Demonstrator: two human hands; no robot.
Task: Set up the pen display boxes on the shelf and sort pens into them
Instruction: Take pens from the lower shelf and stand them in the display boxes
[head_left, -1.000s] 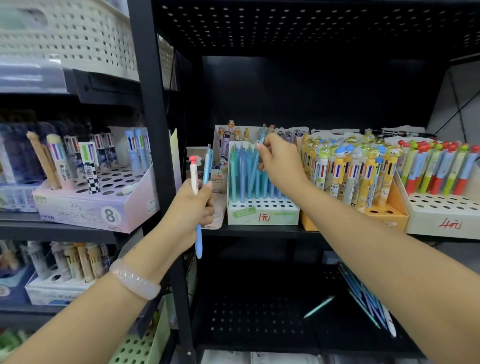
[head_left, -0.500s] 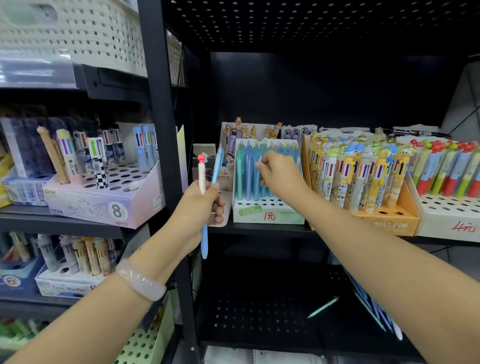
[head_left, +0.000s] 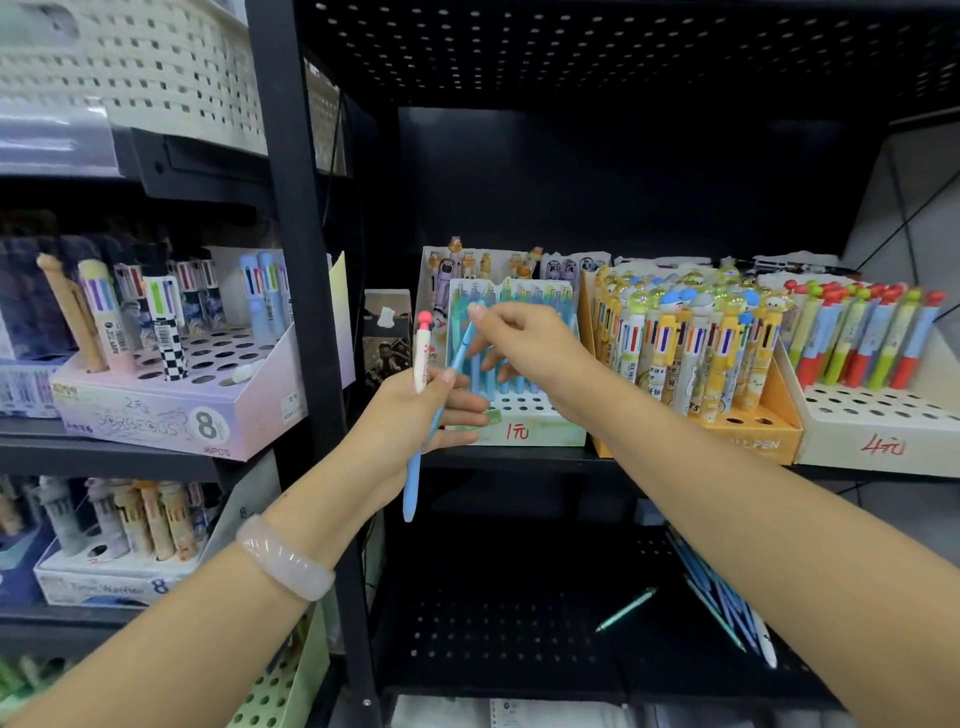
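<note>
The left hand (head_left: 410, 415) holds a blue pen (head_left: 434, 415) and a white pen (head_left: 422, 358) before the green box (head_left: 524, 426); the right hand (head_left: 524, 343) pinches the blue pen's top.

Green-white box (head_left: 519, 431): "1元". Cream box (head_left: 878, 444): "4元". Pink box (head_left: 182, 421): "8".

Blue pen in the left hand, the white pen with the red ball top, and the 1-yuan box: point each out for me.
blue pen (head_left: 413, 486), head view, lower barrel below the left hand.
white pen with red ball top (head_left: 421, 358), head view, upper barrel.
1-yuan box (head_left: 540, 430), head view, front face.

R hand (head_left: 524, 340) hides blue pens (head_left: 511, 382).
</note>
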